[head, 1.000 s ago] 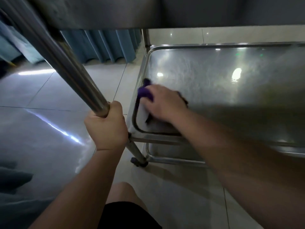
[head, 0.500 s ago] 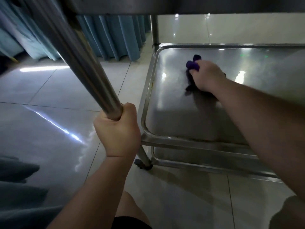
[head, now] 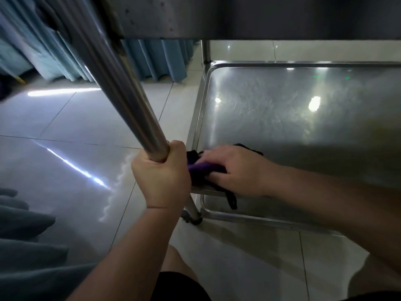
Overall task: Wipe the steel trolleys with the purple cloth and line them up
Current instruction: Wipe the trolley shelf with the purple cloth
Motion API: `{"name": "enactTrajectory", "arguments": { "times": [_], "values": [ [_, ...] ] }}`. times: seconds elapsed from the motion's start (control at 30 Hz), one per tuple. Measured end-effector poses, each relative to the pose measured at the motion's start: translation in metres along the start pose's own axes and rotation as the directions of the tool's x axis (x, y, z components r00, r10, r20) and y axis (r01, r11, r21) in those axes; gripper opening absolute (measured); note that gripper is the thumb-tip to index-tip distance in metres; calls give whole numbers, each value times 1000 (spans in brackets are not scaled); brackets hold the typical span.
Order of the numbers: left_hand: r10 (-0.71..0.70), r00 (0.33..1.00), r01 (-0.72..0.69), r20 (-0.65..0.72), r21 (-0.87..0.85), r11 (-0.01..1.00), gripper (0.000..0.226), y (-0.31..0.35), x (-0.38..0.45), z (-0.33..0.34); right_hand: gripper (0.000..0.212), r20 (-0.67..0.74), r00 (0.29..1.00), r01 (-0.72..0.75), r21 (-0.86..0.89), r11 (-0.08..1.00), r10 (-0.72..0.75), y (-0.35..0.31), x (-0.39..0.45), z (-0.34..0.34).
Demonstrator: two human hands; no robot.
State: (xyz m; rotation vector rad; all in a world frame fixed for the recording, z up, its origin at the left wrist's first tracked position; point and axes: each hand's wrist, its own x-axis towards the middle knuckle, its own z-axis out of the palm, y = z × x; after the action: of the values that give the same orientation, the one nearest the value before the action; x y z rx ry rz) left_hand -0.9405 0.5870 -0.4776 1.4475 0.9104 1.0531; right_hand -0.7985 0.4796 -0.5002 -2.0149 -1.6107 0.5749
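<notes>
My left hand [head: 161, 179] is clenched round the round steel trolley leg [head: 121, 92]. My right hand [head: 235, 170] lies flat, pressing the crumpled purple cloth [head: 200, 168] on the near-left corner of the steel lower shelf [head: 293, 118]; the cloth runs left-right.

We have one view only, worn on the head, so nothing is shared between cameras. It sits low, under the trolley's top shelf [head: 249, 16], whose underside fills the frame at twelve o'clock. We look forward and steeply down at the lower shelf [head: 293, 118], spread from one to three o'clock. The wide lens bends the steel leg [head: 121, 101], slanting in from eleven o'clock, very close to us. Both forearms enter from six and four o'clock, and a bare knee [head: 173, 259] lies at six. Curtains [head: 156, 59] hang far off at eleven.
</notes>
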Motion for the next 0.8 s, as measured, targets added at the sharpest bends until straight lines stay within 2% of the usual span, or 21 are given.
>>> {"name": "enactTrajectory", "arguments": {
  "times": [0.07,0.17,0.27,0.33,0.47,0.57,0.67,0.8],
  "values": [
    [1,1000,-1,19,1,1000,25,0,-1,-1,41,47,999,-4,-33,999,5,7,3,-7],
    [11,999,-9,41,-30,999,29,0,-2,-2,37,-129,975,-194,-78,978,183,31,55,-31],
    [20,999,-19,43,-36,999,28,0,-2,-2,35,-290,874,-422,-55,905,390,57,124,-51],
    [28,999,-27,24,-49,998,29,-2,-1,-1,38,-320,850,-456,-51,888,418,60,148,-47],
    [33,999,-33,-2,-48,998,28,-3,-1,-1,40,-372,868,-381,-70,922,330,44,135,-23],
    [14,1000,-14,-21,-31,999,26,-2,0,0,32,-332,903,-303,-41,952,273,22,97,-5],
    [5,999,-6,-50,0,1000,27,-1,-1,1,39,-296,929,-243,-34,969,222,-10,55,24],
    [39,998,-37,-54,41,999,26,-4,-2,1,38,-204,976,-98,-100,990,76,-27,8,39]
  ]
}}
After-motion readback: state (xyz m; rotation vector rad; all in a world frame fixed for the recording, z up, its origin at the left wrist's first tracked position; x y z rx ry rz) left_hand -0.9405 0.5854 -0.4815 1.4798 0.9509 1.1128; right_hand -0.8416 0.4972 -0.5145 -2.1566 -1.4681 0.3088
